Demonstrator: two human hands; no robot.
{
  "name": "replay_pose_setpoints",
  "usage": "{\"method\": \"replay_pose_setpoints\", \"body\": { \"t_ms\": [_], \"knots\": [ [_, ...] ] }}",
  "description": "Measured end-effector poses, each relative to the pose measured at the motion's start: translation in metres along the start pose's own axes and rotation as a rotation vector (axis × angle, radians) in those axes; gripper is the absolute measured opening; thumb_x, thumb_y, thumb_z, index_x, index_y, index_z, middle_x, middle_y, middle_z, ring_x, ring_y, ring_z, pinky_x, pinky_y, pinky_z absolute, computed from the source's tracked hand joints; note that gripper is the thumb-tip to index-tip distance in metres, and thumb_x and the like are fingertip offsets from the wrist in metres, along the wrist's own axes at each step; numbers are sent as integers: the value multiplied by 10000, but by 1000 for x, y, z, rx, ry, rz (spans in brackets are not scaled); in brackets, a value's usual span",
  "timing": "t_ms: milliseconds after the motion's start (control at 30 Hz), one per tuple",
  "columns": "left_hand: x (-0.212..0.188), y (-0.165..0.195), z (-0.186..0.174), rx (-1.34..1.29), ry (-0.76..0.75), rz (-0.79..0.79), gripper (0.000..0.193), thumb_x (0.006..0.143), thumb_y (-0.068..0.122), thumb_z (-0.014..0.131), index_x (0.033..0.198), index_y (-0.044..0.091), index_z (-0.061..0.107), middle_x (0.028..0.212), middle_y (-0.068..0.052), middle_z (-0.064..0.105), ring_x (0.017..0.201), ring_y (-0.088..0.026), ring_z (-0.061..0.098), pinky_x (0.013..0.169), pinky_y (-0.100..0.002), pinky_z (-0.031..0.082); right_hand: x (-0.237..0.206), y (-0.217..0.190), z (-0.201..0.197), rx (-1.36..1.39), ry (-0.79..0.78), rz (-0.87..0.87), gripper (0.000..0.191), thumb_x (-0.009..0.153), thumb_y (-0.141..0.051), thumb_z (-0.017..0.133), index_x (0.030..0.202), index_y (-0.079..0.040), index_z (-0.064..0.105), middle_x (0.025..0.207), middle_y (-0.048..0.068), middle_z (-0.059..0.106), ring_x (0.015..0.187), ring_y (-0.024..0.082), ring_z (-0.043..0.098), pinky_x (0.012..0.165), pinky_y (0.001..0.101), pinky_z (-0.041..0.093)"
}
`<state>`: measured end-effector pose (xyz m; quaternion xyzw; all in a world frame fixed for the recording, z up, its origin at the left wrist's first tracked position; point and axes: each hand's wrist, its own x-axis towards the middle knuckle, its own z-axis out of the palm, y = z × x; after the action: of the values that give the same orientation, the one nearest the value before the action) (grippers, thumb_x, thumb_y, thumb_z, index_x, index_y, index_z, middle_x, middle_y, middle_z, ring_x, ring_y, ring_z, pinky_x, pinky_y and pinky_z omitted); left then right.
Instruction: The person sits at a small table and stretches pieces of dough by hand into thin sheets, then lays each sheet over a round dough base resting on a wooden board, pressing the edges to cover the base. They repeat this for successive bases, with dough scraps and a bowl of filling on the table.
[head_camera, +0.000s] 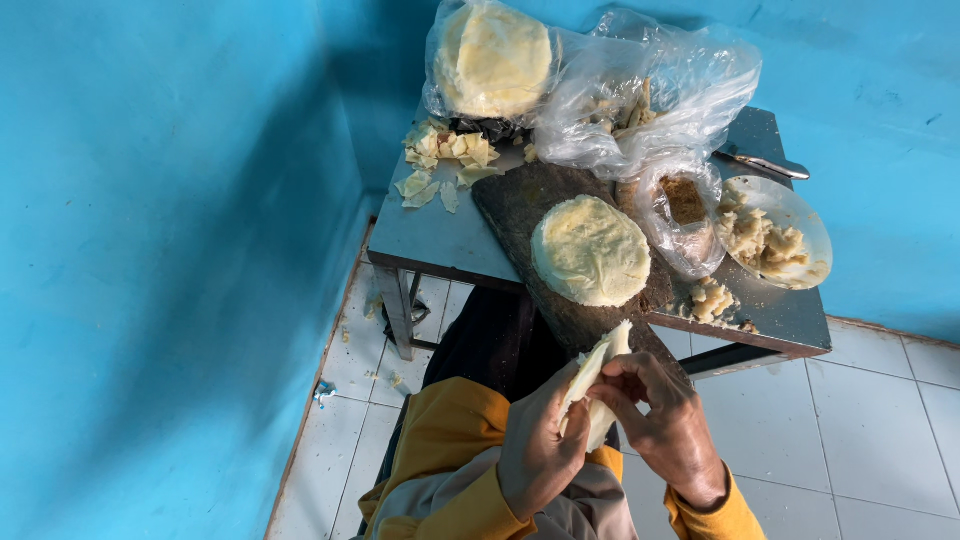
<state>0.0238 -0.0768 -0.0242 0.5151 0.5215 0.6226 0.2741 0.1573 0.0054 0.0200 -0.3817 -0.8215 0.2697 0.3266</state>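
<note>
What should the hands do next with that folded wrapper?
Probably press its open edge shut. The left hand cradles the folded wrapper and the right hand pinches its side, yet the top edge still looks open. The plate of filling sits out of reach on the table.

View from the camera on my head, looking steeply down and forward. My hands (600, 420) sit close at the lower edge; the small table (440, 235) lies just beyond, against the blue corner walls (170, 250).
</note>
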Motion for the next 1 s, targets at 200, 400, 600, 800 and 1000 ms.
{"method": "replay_pose_setpoints", "body": {
  "t_ms": [200, 400, 600, 800, 1000],
  "knots": [
    [3, 10, -3, 68, -31, 46, 395, 978, 85, 599, 1361, -4, 559, 1110, -206, 724, 963, -365, 741, 808, -391, 599, -4, 0, 3, -435, 194, -434, 215, 790, 10, 780, 963, -19, 656, 875, 77, 702, 764, 227, 692, 649, 340, 576],
    [8, 16, -5, 34, -35, -23, 379, 982, 87, 571, 1351, 3, 571, 1148, -205, 721, 1013, -381, 725, 850, -409, 583, -4, 21, 20, -353, 313, -381, 222, 821, 69, 702, 996, -28, 604, 930, 95, 690, 810, 219, 701, 703, 356, 595],
    [7, 4, -1, -57, 14, -137, 405, 942, 81, 580, 1338, 2, 551, 1119, -195, 729, 990, -306, 752, 852, -369, 594, -13, 57, 39, 349, 324, 124, 144, 971, 49, 636, 1092, -27, 622, 999, 65, 679, 888, 95, 662, 759, 245, 562],
    [9, -22, 8, -405, 59, -324, 317, 941, 104, 682, 1237, 9, 619, 1052, -73, 720, 918, -118, 687, 817, -294, 588, -16, 74, 36, 592, 171, 170, 159, 1018, 34, 561, 1162, 3, 622, 1033, 72, 661, 893, 94, 605, 795, 235, 523],
    [0, -34, 13, -563, 146, -325, 151, 972, 30, 642, 1114, -18, 657, 925, -50, 683, 830, -78, 596, 756, -246, 510, -15, 64, 34, 1004, 183, 329, 250, 1089, -149, 518, 1202, 47, 624, 1000, 92, 654, 839, 123, 615, 738, 274, 538]
  ]
}}
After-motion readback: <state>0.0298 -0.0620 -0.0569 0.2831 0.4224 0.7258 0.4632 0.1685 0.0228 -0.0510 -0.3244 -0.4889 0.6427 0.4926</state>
